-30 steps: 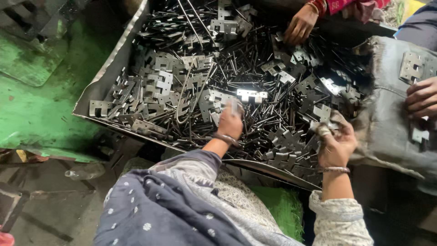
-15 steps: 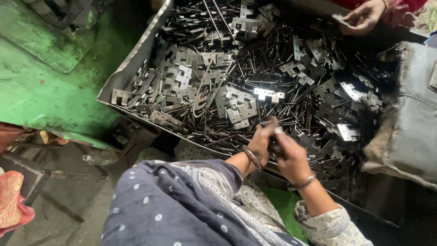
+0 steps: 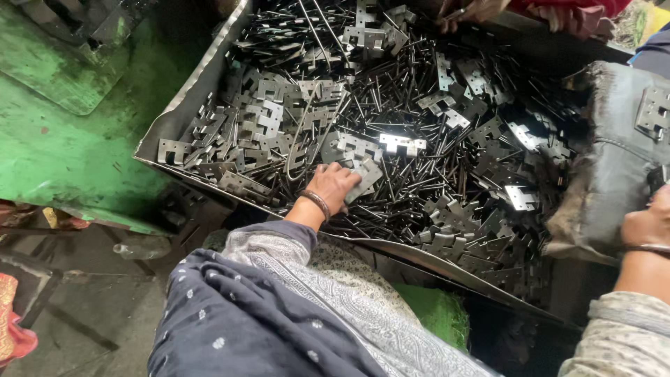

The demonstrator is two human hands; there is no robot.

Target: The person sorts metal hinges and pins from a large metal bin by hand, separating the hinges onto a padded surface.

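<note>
Dull grey steel plates (image 3: 391, 143) at twelve o'clock, worn green machine top (image 3: 63, 139) at nine, navy white-dotted shawl (image 3: 244, 328) over grey paisley-patterned sleeve (image 3: 335, 279) at six.

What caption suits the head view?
Left hand on notched metal plates in tray; right hand by grey sack.

Metal workshop: tray (image 3: 183, 119) heaped with stamped brackets (image 3: 265, 115), green machine (image 3: 63, 139).

One tray (image 3: 183, 115), countless metal brackets (image 3: 401, 144)
</note>
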